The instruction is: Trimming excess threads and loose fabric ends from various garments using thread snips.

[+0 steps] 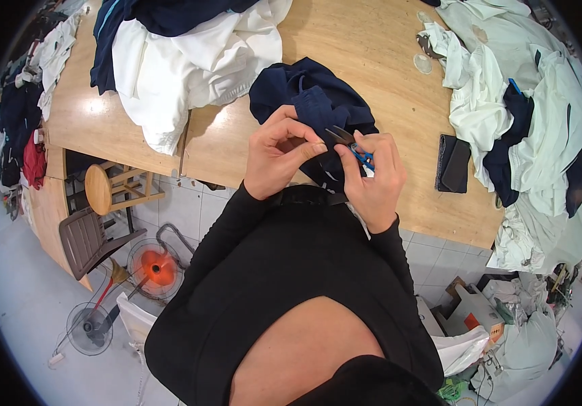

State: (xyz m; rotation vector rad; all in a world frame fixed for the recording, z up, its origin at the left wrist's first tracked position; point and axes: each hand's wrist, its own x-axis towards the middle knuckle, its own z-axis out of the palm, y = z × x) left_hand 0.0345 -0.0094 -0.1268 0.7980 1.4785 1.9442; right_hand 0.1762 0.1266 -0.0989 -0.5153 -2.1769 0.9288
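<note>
Pinching a fold of the navy garment at the tabletop's near edge, the left hand is closed on the cloth. The right hand grips blue-handled thread snips, their long axis running 10 to 4 o'clock, dark blades pointing toward 10 o'clock at the pinched fabric.

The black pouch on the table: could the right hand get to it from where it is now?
Probably yes. The black pouch lies bare on the wooden table just beside the right hand, nothing between them, though that hand holds blue-handled snips.
</note>
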